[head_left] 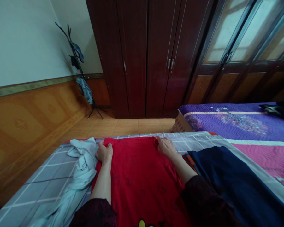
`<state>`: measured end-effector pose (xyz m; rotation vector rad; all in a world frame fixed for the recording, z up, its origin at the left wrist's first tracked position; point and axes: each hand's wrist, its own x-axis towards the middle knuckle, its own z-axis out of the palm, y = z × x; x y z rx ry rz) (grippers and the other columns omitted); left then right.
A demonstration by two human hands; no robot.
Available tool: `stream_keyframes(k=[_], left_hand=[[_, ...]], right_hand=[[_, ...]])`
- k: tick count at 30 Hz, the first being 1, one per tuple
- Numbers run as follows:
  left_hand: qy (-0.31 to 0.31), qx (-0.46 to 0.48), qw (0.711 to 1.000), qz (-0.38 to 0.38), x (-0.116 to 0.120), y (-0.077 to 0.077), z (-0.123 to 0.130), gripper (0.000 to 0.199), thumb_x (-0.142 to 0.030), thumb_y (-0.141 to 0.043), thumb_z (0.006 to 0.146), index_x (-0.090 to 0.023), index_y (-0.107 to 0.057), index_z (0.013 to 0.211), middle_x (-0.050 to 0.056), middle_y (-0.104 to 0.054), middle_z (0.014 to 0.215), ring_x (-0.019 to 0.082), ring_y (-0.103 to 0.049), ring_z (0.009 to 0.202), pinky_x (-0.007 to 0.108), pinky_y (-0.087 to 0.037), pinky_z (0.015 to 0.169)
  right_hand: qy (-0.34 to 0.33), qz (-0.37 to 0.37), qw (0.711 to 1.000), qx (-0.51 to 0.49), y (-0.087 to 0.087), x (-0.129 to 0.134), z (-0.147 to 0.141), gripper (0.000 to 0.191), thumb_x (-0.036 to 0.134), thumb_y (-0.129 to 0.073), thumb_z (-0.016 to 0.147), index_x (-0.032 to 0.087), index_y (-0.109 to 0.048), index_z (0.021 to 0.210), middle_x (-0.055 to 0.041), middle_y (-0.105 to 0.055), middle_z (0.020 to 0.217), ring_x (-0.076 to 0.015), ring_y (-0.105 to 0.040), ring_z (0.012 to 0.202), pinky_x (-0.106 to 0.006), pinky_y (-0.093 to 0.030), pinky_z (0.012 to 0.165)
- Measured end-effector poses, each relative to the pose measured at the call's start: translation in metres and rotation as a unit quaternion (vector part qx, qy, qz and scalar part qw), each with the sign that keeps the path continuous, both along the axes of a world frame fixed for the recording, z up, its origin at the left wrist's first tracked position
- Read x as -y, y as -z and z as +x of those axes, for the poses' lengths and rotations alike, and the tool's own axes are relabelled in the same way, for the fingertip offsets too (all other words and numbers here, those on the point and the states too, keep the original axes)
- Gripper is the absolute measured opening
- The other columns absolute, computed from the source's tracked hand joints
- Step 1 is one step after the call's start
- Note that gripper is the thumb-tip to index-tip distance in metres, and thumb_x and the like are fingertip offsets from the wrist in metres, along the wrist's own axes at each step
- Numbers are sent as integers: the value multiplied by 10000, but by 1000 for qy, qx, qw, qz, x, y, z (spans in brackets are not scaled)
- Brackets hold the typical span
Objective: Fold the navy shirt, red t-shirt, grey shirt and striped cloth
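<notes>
A red cloth garment [137,176] with a partly visible print at the bottom edge lies spread on the bed. My left hand [104,152] pinches its far left corner, and my right hand [165,146] grips the far right corner. Beside my left hand a pale blue-grey garment [84,171] lies crumpled. Dark blue folded cloth [227,176] rests to the right of my right forearm, with a bit of orange and dark cloth at its edge.
The bed's grey checked sheet [47,176] lies beneath the clothes. Beyond its far edge are a tiled floor [130,125], a dark red wardrobe [134,56] and a coat stand [79,64]. A purple and pink bedspread [227,121] covers the surface at right.
</notes>
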<state>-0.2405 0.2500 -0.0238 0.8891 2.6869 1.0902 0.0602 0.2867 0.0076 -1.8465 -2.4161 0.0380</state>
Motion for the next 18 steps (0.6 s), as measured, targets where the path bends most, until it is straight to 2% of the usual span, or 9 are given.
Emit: stream_keyframes(k=[5,9,11,13,16,18], left_hand=[[-3,15,1000,8,0,-1,-2,483,-298,-553,811,-157,-511,1271,159,-673,1104,303,-613,1069,407,-410,946],[-13,27,999,12,-1,-2,-4,482,-276,-547,808,-167,-504,1275,144,-671,1112,302,-619,1056,399,-431,916],[-14,30,999,13,-1,-2,-5,478,-261,-546,805,-173,-506,1273,136,-674,1109,297,-624,1044,395,-435,908],[-15,32,999,13,-1,-2,-5,480,-253,-550,800,-175,-509,1272,136,-671,1116,296,-625,1042,396,-436,906],[-15,36,999,14,0,-3,-4,478,-249,-558,798,-172,-518,1268,145,-663,1133,301,-621,1052,401,-436,910],[-13,37,999,14,0,-3,-4,477,-249,-564,796,-171,-524,1265,148,-660,1142,301,-615,1065,403,-431,924]], right_hand=[[31,-16,999,28,-17,-26,8,245,219,-478,832,141,-664,970,-154,-693,975,-269,-644,914,-304,-429,723],[122,25,992,26,-30,-44,38,348,246,-363,892,110,-631,1068,-195,-669,1035,-286,-637,957,-318,-428,724],[156,32,987,21,-28,-49,52,369,256,-349,897,102,-626,1086,-205,-664,1041,-288,-638,961,-316,-428,716],[166,22,986,12,-21,-53,62,343,264,-385,879,115,-656,1028,-191,-680,999,-277,-648,938,-299,-427,692],[153,-4,988,-11,-9,-57,66,310,278,-425,852,145,-691,940,-154,-700,931,-258,-656,899,-274,-419,643],[125,-20,991,-29,-5,-58,65,289,268,-458,827,174,-695,962,-115,-705,931,-233,-653,887,-252,-409,626]])
